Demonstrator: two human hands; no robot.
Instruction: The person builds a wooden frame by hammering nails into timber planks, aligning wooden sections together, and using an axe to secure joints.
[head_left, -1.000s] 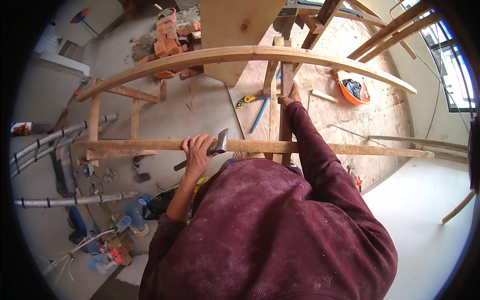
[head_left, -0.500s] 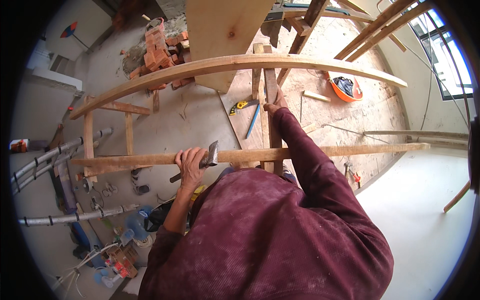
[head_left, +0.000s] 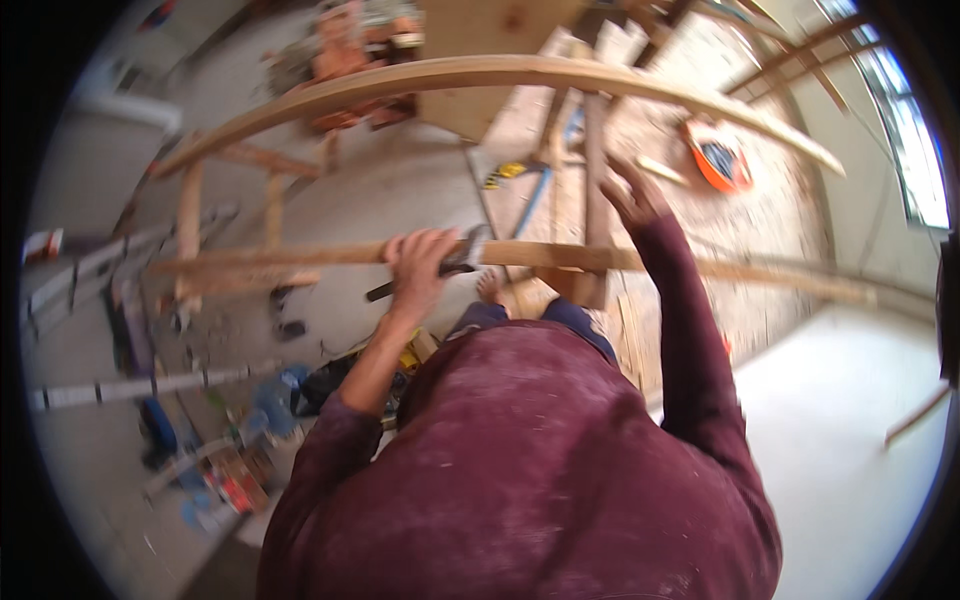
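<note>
My left hand (head_left: 418, 265) is closed around a hammer (head_left: 463, 258) and rests on the near long wooden beam (head_left: 320, 256). The hammer's metal head points right, and its dark handle sticks out below my fingers. My right hand (head_left: 637, 200), somewhat blurred, has its fingers spread just right of a short wooden crosspiece (head_left: 596, 170); it appears to hold nothing. That crosspiece runs between the near beam and a far long beam (head_left: 480, 70). Beyond the near beam, a yellow-and-black handled tool (head_left: 513, 170) lies by a blue strip (head_left: 534, 204).
A plywood panel (head_left: 490, 60) stands at the far side, beside a pile of red bricks (head_left: 350, 60). An orange tub (head_left: 722, 165) with something dark in it sits right. Wooden legs (head_left: 188, 220) support the beams' left end. Banded pale poles (head_left: 170, 383) and assorted clutter lie left.
My right hand has let go of the crosspiece and moved right, its fingers opening. My left hand, with the hammer, has shifted right along the near beam. The whole view has shifted.
</note>
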